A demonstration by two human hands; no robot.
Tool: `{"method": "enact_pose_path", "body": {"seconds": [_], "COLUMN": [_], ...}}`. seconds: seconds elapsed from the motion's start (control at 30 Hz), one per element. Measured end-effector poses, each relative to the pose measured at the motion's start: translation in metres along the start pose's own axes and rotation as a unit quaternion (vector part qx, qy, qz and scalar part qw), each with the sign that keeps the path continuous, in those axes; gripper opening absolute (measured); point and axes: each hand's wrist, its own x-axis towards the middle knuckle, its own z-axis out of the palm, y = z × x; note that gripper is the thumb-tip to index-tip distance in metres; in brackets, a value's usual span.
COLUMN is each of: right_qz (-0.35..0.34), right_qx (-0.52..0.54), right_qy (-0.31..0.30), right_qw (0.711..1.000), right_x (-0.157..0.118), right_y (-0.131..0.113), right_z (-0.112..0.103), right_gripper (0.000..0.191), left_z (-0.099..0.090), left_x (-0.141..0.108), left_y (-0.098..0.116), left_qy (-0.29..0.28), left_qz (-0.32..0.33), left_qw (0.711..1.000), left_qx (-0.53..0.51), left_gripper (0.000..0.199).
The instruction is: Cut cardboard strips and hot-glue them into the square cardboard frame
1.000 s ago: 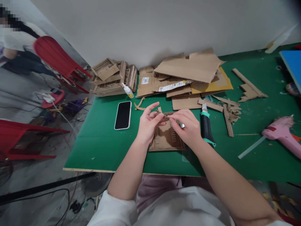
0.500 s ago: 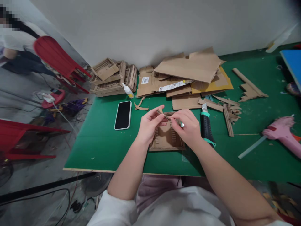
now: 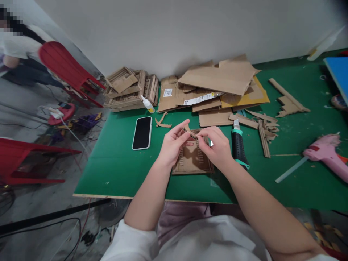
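Note:
A small corrugated cardboard strip (image 3: 191, 135) is pinched between my two hands. My left hand (image 3: 174, 144) grips its left end between thumb and fingers, while my right hand (image 3: 216, 145) pinches the right end. Below them a shallow cardboard tray (image 3: 191, 167) lies on the green table, with short ridged strips along its inner left and right sides. Its upper part is partly covered by my hands. Beside my right hand rests a black and green utility knife (image 3: 239, 146), blade pointing away from me.
A phone (image 3: 142, 133), a glue bottle (image 3: 148, 105) and stacked cardboard frames (image 3: 127, 88) are at left. Cardboard sheets (image 3: 217, 78) lie at the back, scraps (image 3: 265, 134) and a pink glue gun (image 3: 323, 148) at right. A person sits at far left beyond a red chair (image 3: 63, 65).
Both hands keep their hold on the cardboard strip. My right hand and fingers have shifted very slightly, and a bit more of the strip shows between the hands.

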Motion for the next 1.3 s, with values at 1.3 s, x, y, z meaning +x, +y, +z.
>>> {"method": "enact_pose_path", "body": {"seconds": [1.3], "right_qz": [0.006], "right_qx": [0.041], "right_qy": [-0.008], "right_qw": [0.999], "right_x": [-0.0025], "right_y": [0.0005], "right_z": [0.0000], "right_gripper": [0.011], "left_z": [-0.0010], "left_x": [0.0009], "left_y": [0.0027], "left_qy": [-0.014], "left_qz": [-0.050], "left_qw": [0.998], "left_qx": [-0.042], "left_gripper": [0.037]}}
